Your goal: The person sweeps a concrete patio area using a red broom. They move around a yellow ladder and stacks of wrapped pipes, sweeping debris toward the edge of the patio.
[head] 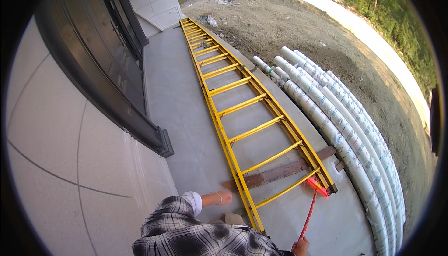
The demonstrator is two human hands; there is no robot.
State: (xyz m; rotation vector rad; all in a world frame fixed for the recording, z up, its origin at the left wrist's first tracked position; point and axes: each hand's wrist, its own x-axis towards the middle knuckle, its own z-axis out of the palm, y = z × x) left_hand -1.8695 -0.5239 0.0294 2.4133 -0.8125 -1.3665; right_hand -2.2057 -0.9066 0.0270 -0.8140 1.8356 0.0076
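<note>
My right hand (300, 246) is closed around the red handle of a broom (316, 187). The broom's bright red head rests at the near right end of a yellow ladder (241, 108), by its lowest rung. My left hand (224, 198) hangs with bent fingers to the left of the ladder's near rail; nothing can be made out in it, and a thin band circles the wrist. The long ladder lies along the grey paved floor (189, 144), across a brown wooden plank (276, 174).
Several plastic-wrapped white pipes or rolls (336, 126) lie along the floor's right edge, beside bare soil (266, 21). On the left are a dark panelled door (108, 38) and a pale wall (63, 144). A small box (205, 17) lies past the ladder's far end.
</note>
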